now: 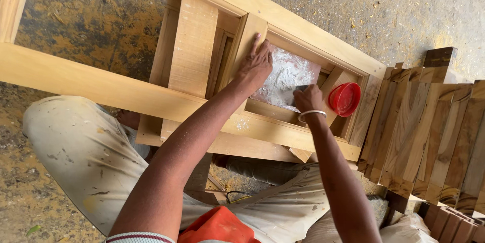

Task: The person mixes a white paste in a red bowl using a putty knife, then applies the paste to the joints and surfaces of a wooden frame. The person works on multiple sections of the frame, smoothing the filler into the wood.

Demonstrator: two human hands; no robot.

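Roughly half the wooden panel (288, 79) inside the door frame (303, 28) is smeared white; left hand (256, 66) presses flat, fingers spread, right hand (308, 99) clamps a scraper (301, 88), red tub (345, 99) alongside.

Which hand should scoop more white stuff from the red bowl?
Probably the right hand. It already grips the scraper on the white-smeared panel, and the red bowl sits right beside it. The left hand is farther off, pressed flat on the wooden frame, apparently steadying it.
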